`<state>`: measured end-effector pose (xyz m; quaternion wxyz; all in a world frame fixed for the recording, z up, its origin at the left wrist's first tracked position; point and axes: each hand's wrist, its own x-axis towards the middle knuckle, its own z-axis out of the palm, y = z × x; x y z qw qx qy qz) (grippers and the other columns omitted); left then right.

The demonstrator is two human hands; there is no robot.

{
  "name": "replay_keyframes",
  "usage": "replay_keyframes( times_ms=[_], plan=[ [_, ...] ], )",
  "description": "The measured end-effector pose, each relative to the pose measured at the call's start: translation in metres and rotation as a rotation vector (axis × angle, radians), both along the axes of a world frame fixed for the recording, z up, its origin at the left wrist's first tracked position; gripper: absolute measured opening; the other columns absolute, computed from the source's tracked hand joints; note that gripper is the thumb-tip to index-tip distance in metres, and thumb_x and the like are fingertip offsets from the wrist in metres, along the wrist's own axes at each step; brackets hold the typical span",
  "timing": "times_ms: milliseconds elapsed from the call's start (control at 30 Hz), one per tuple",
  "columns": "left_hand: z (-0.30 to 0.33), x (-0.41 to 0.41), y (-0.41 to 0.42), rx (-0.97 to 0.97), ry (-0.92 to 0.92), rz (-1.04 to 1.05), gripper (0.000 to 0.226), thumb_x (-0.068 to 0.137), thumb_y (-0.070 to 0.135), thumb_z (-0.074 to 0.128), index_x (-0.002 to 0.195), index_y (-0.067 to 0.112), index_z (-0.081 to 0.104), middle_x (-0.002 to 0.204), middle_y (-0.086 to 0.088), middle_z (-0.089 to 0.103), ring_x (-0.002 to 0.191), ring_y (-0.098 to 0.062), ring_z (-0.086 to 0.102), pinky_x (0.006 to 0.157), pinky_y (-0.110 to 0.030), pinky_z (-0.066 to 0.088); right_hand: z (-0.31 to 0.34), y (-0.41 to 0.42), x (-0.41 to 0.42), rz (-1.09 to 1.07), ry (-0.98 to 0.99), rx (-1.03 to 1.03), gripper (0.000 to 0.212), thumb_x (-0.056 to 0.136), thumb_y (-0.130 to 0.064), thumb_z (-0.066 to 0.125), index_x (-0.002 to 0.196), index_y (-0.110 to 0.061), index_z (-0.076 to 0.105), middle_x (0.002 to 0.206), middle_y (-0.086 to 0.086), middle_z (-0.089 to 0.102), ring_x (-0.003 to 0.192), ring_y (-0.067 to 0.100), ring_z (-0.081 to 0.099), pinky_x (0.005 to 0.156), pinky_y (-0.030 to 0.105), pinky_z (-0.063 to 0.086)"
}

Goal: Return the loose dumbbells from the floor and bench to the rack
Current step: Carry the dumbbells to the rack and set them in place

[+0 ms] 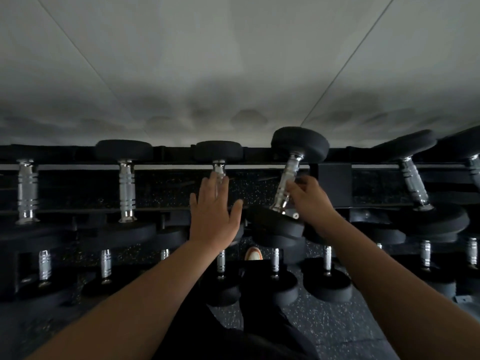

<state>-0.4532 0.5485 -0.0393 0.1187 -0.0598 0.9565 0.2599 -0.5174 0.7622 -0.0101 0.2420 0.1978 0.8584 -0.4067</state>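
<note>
Head view, and you're right up against the two-tier dumbbell rack (333, 178), black rails running the full width with the pale wall (233, 61) behind. Dumbbells fill the upper row and more sit on the lower one. Over the upper tier, right of centre, is the tilted dumbbell (287, 178) you're returning: far head up at the back rail, near head low at the front, handle slanted, not seated as far as I can judge. Your right hand (310, 201) has its fingers curled round the chrome handle. Your left hand (214, 216) is spread flat, fingers straight, holding nothing, over the handle of the neighbouring dumbbell (219, 162). Watch that slant: let go now and the near head could slide off the front rail toward your shoe (254, 253) below. Mind the left fingers too, close to that near head.
</note>
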Motion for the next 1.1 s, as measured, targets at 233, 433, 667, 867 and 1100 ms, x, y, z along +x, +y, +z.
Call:
replay_keyframes(
  times_ms=[233, 433, 667, 867, 1100],
  plan=[
    [-0.012, 0.001, 0.014, -0.221, -0.064, 0.021, 0.071, 0.094, 0.061, 0.014, 0.152, 0.022, 0.025, 0.166, 0.001, 0.001, 0.150, -0.028, 0.011, 0.118, -0.061, 0.008, -0.017, -0.007, -0.022, -0.110, -0.098, -0.249, 0.063, 0.090, -0.062, 0.050, 0.137, -0.020, 0.041, 0.110, 0.007, 0.065, 0.095, 0.026, 0.068, 0.084, 0.048, 0.059],
    [-0.009, -0.018, 0.023, -0.232, -0.087, 0.016, 0.073, 0.094, 0.058, 0.005, 0.156, 0.019, 0.016, 0.166, 0.000, -0.005, 0.152, -0.026, -0.002, 0.119, -0.059, 0.004, -0.027, -0.021, -0.029, -0.311, -0.122, -0.405, 0.039, 0.097, -0.051, 0.050, 0.124, -0.025, 0.042, 0.098, 0.012, 0.070, 0.084, 0.030, 0.075, 0.080, 0.048, 0.061],
    [-0.012, -0.019, 0.022, -0.230, -0.127, 0.023, 0.070, 0.096, 0.057, 0.007, 0.155, 0.020, 0.015, 0.165, 0.003, -0.008, 0.151, -0.024, -0.005, 0.118, -0.061, 0.006, -0.033, -0.022, -0.027, -0.318, -0.076, -0.437, 0.035, 0.099, -0.046, 0.051, 0.125, -0.026, 0.041, 0.089, 0.012, 0.071, 0.066, 0.024, 0.073, 0.065, 0.041, 0.062],
    [-0.010, -0.020, 0.023, -0.204, -0.181, 0.016, 0.074, 0.094, 0.059, 0.002, 0.156, 0.019, 0.010, 0.163, 0.006, -0.020, 0.150, -0.021, -0.013, 0.118, -0.062, 0.004, -0.036, -0.022, -0.032, -0.357, -0.090, -0.439, 0.044, 0.097, -0.049, 0.053, 0.131, -0.022, 0.042, 0.078, 0.010, 0.069, 0.059, 0.021, 0.069, 0.063, 0.041, 0.060],
    [-0.011, -0.019, 0.018, -0.169, -0.180, 0.009, 0.076, 0.092, 0.061, 0.002, 0.156, 0.021, 0.011, 0.162, 0.008, -0.022, 0.150, -0.024, -0.012, 0.117, -0.062, 0.007, -0.030, -0.022, -0.033, -0.391, -0.057, -0.422, 0.024, 0.098, -0.044, 0.054, 0.109, -0.023, 0.048, 0.071, 0.007, 0.062, 0.052, 0.019, 0.061, 0.054, 0.035, 0.055]
  ],
)
